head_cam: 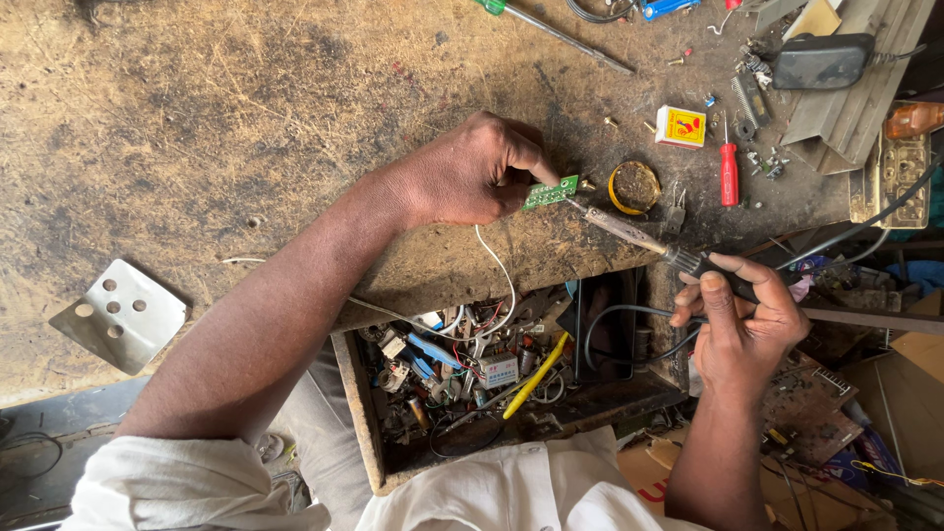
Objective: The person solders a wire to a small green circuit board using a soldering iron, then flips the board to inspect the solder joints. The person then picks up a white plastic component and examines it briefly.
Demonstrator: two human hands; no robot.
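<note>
- Pinching a small green board (550, 192) between thumb and fingers, the left hand (472, 175) holds it on the bench (197, 118)
- The right hand (739, 315) is closed around the dark handle of a soldering iron (629, 232)
- The iron's tip touches the right end of the green board
- A round tin (635, 187) sits just beside the board, and a red screwdriver (729, 173) lies near it
- An open drawer (492, 379) full of wires and small parts is below the bench edge

Red screwdriver (729, 173), yellow box (680, 126) — perforated metal plate (120, 315).
</note>
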